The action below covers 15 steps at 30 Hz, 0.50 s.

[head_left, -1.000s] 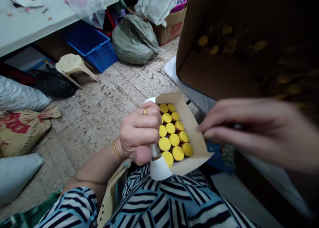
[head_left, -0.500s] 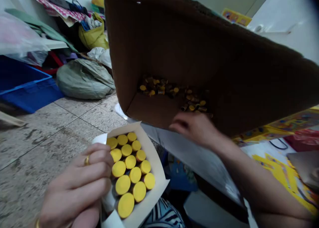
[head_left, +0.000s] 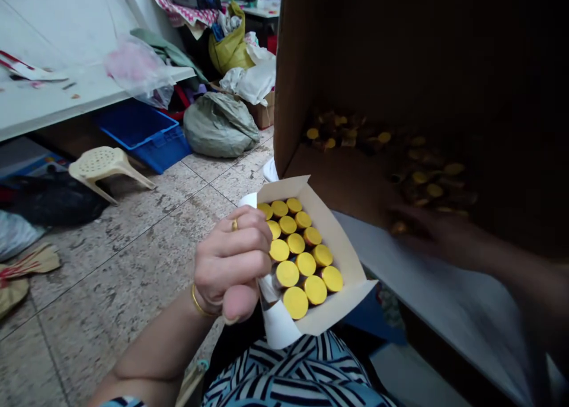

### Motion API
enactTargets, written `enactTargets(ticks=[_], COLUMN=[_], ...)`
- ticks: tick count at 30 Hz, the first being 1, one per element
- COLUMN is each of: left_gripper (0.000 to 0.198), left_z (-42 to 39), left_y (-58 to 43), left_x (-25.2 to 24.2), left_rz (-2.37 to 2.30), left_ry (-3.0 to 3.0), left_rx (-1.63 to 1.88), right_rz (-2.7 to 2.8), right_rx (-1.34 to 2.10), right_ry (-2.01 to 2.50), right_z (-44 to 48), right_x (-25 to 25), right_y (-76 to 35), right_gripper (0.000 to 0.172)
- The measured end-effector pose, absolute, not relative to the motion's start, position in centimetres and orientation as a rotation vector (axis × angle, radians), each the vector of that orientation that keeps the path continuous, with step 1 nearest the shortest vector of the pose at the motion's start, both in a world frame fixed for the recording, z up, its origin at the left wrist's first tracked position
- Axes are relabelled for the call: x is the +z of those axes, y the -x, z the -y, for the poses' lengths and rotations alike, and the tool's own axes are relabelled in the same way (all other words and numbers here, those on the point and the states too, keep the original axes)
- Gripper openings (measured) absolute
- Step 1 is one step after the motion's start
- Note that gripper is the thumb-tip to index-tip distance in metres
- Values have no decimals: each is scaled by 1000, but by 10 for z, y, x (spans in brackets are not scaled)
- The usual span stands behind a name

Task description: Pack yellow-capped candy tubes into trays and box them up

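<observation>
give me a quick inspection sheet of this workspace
surface: speckled stone floor tiles, scuffed and stained
job's things: open cream card box packed with upright yellow-capped vials; brown cardboard carton holding loose vials
clutter: grey sack, blue plastic crate, beige plastic stool, black bag
hands: left hand grips a glass vial at the box's near corner; right hand reaches into the carton beside the loose vials, dimly lit
cables: nothing seen
surroundings: white table with a plastic bag on it; yellow bag farther back
</observation>
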<state>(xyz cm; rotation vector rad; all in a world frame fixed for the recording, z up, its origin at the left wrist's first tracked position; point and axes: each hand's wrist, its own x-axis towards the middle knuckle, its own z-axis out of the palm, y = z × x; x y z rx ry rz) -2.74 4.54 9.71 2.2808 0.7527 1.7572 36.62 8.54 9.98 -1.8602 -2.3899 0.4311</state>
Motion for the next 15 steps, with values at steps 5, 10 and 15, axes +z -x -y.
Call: enactTargets(ticks=[5, 10, 15], left_gripper=[61, 55, 56], left_z=[-69, -82, -84], left_y=[-7, -31, -34], left_x=[97, 98, 108], left_rz=[-575, -477, -448], left_ry=[-2145, -2137, -2257], left_rx=[1872, 1825, 1686], right_rz=[2427, 1797, 2000], right_rx=[415, 840, 660], right_ry=[1766, 1419, 1328], right_z=[-94, -111, -129], right_x=[131, 157, 136], right_y=[-337, -276, -223], right_gripper=[26, 34, 40])
